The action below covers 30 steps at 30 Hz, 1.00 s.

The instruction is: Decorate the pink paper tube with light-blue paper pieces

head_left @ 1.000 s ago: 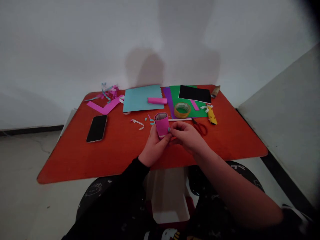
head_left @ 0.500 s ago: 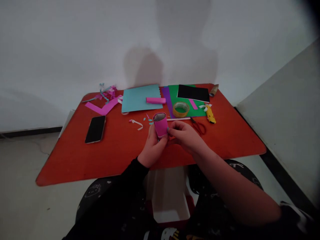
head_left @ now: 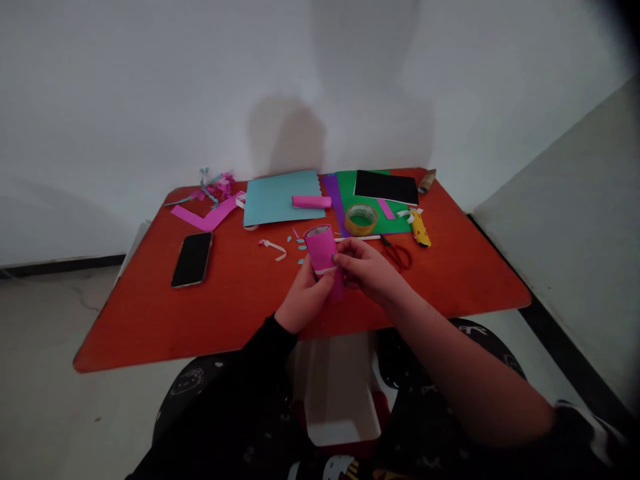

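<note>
A pink paper-covered tube (head_left: 321, 249) stands upright over the red table (head_left: 235, 293), just in front of me. My left hand (head_left: 301, 300) grips it from below and behind. My right hand (head_left: 369, 270) pinches its right side with curled fingers. A pink flap hangs down from the tube between the two hands. Small teal paper bits (head_left: 300, 244) lie on the table just left of the tube.
A black phone (head_left: 191, 258) lies at the left. Teal paper (head_left: 280, 197) with a pink roll (head_left: 311, 201), green paper (head_left: 395, 213), a black sheet (head_left: 386, 187), a tape ring (head_left: 363, 219), red scissors (head_left: 397, 254), a yellow cutter (head_left: 420, 229) and pink scraps (head_left: 210, 207) lie across the back.
The tube has tilted slightly, and a pink flap now hangs down below it. Both hands have stayed on the tube in nearly the same place.
</note>
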Motion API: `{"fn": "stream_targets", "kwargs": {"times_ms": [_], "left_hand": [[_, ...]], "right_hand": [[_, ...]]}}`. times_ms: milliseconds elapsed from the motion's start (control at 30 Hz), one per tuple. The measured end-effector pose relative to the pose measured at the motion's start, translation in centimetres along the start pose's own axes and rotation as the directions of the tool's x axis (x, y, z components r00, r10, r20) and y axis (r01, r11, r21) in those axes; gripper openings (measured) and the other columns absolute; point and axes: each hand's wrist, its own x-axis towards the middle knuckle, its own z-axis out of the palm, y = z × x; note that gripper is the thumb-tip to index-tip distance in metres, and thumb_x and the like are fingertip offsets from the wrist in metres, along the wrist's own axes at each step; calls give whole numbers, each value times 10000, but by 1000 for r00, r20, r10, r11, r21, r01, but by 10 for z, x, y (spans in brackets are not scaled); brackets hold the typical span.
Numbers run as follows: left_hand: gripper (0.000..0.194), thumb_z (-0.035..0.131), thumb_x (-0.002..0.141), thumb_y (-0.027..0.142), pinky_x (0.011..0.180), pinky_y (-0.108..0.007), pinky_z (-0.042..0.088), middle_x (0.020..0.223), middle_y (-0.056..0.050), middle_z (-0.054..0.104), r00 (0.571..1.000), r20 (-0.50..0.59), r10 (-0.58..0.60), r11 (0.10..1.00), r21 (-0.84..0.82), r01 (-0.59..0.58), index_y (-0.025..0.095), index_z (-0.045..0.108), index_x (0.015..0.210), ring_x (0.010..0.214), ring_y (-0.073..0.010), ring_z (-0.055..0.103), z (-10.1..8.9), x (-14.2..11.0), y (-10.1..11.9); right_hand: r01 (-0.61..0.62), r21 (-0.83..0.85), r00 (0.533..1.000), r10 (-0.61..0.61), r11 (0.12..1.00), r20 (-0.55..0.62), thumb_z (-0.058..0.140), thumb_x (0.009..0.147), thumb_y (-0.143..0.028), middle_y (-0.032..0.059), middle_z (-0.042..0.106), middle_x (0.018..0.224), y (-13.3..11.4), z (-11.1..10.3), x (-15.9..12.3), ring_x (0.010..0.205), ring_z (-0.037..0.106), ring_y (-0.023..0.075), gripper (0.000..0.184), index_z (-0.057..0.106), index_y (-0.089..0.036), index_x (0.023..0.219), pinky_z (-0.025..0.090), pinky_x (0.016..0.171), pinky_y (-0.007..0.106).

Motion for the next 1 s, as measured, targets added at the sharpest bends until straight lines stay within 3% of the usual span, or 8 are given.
{"fn": "stream_targets", "kwargs": {"times_ms": [167,300,467,667,767,867,1000], "left_hand": [[471,729,830,335,937,-321,501,1162,-61,685,1000,22,16,1000,9,-17,212,613,1270,1022,-195,618,-2,-1,5],[497,752,840,366,965,-339,512,1213,-83,695,998,59,13,999,-39,-11,208,612,1290,1078,-218,638,-4,1,7],[601,806,817,406,953,-351,527,1343,-113,666,992,118,-33,978,-203,56,228,581,1346,1147,-244,648,-5,4,2],[532,797,808,532,861,-314,526,1179,-77,715,985,120,-125,944,-291,155,212,670,1214,997,-200,666,2,4,-6],[503,800,798,547,904,-324,522,1121,-69,736,979,133,-155,931,-311,189,196,707,1146,1023,-208,666,4,3,-6],[457,783,824,532,966,-349,516,1139,-83,748,978,135,-156,935,-299,191,190,733,1123,1093,-237,664,1,2,-4],[476,764,847,513,986,-383,520,1191,-90,744,972,158,-174,934,-286,214,205,719,1206,1125,-258,665,-4,0,-4]], "right_hand": [[-45,-10,999,45,999,-23,851,674,-535,-67,593,726,1,3,-2,507,410,56,522,654,-217,1038,293,442,182],[-45,-28,998,44,999,-38,853,670,-521,-35,662,802,-1,1,-1,561,488,75,493,703,-219,1029,360,492,192],[49,-17,998,-50,999,-44,850,664,-494,-23,657,788,-1,0,0,616,532,114,428,698,-213,949,402,552,233],[251,-243,945,-292,937,-149,828,698,-392,-63,476,712,3,-1,6,643,419,116,339,609,-224,895,363,600,242],[255,-318,940,-311,913,-142,788,717,-398,-50,478,758,6,-1,10,694,451,132,327,543,-232,856,398,646,256],[232,-300,952,-279,925,-125,756,711,-406,-22,557,886,8,2,11,770,535,156,388,522,-242,974,455,709,283],[190,-185,967,-216,964,-132,765,697,-427,1,595,1036,13,8,12,863,607,177,629,477,-270,1234,504,774,305]]}}
